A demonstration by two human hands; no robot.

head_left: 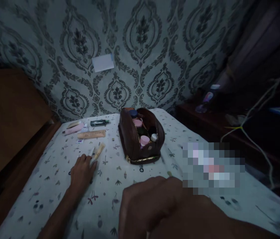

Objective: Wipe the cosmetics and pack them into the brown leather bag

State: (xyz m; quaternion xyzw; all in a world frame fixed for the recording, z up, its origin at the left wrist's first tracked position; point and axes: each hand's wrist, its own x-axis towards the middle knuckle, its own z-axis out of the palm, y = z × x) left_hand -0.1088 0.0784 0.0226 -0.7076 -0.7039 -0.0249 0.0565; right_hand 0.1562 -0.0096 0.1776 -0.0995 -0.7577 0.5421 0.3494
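My left hand (82,171) rests on the sheet at the left, its fingers closed around the lower end of a small beige tube (100,150) that points away from me. Close to the camera, my right hand (152,202) is curled into a fist, and its inside is hidden. Beyond it an unzipped brown cosmetic bag (143,156) stands upright. Inside are a pink-lidded jar (144,140), a white cap (154,137), a dark blue round lid (133,114) and other items. Past my left hand lie a larger beige tube (91,134), a pink tube (74,128) and a dark green bottle (99,122).
A patterned sheet (130,176) covers the surface. On the right, a pixelated patch (213,167) hides some items. A plastic bottle (207,98) stands on a dark ledge beside a pale cable (256,147). Wooden furniture (10,116) borders the left; papered wall (142,39) rises behind.
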